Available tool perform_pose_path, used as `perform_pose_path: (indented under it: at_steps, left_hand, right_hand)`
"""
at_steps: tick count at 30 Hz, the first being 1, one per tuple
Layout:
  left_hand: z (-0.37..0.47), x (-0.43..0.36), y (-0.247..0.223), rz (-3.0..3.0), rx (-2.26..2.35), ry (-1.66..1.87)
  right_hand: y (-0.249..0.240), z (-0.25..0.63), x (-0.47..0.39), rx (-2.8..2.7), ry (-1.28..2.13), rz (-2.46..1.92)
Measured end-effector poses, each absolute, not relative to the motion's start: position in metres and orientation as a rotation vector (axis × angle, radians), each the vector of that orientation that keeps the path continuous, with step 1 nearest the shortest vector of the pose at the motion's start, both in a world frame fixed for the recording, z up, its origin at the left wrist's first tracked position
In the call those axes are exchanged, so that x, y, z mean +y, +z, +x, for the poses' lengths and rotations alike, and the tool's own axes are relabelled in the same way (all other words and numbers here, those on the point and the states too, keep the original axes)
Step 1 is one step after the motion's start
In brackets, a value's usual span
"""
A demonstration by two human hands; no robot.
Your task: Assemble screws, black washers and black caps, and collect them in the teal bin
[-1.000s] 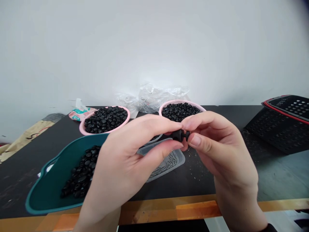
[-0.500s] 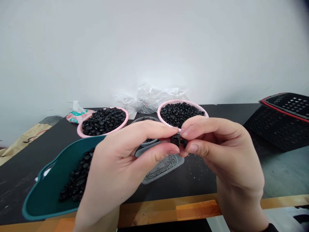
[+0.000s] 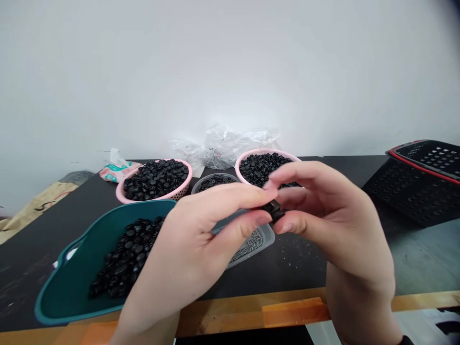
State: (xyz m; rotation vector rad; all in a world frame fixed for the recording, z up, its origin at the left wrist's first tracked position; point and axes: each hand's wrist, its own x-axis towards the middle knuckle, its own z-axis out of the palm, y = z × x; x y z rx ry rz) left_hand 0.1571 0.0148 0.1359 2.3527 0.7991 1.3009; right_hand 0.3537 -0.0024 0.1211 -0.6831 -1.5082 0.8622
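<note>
A small black plastic cord lock [image 3: 273, 211] is held up above the table, partly hidden by fingers. My left hand [image 3: 201, 235] pinches its left end between thumb and index finger. At its other end, the thumb of my right hand [image 3: 330, 220] presses on the piece, while that hand's index finger arches over the top and reaches the left fingertip. Below and behind the hands is a clear tray [image 3: 268, 238] with thin metal springs [image 3: 250, 244]. A round clear tub [image 3: 215, 178] of small black parts stands behind my left hand.
Left of my hands, a teal scoop-shaped basin [image 3: 68, 292] holds black pieces. Two pink baskets [image 3: 120, 194] [image 3: 239, 167] of black plastic parts stand farther back, before crumpled clear plastic bags [image 3: 223, 146]. A black crate [image 3: 406, 191] with red rim is at right; orange tape [image 3: 294, 311] lines the front edge.
The cord lock has turned and shifted slightly right and down. My right index finger has lifted and opened away from the thumb; my left hand has moved a little right.
</note>
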Motion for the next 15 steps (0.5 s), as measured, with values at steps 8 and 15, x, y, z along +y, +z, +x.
perform_pose_path:
  at_steps: [8, 15]
  left_hand:
    - [0.156, 0.014, 0.143, 2.351, 0.825, 1.089]
    - [0.154, 0.013, 0.145, 2.248, 0.889, 1.093]
  right_hand:
    - [0.117, 0.351, -0.003, -1.979, 0.508, -0.751]
    - [0.11, 0.346, -0.004, -2.073, 0.298, -0.785]
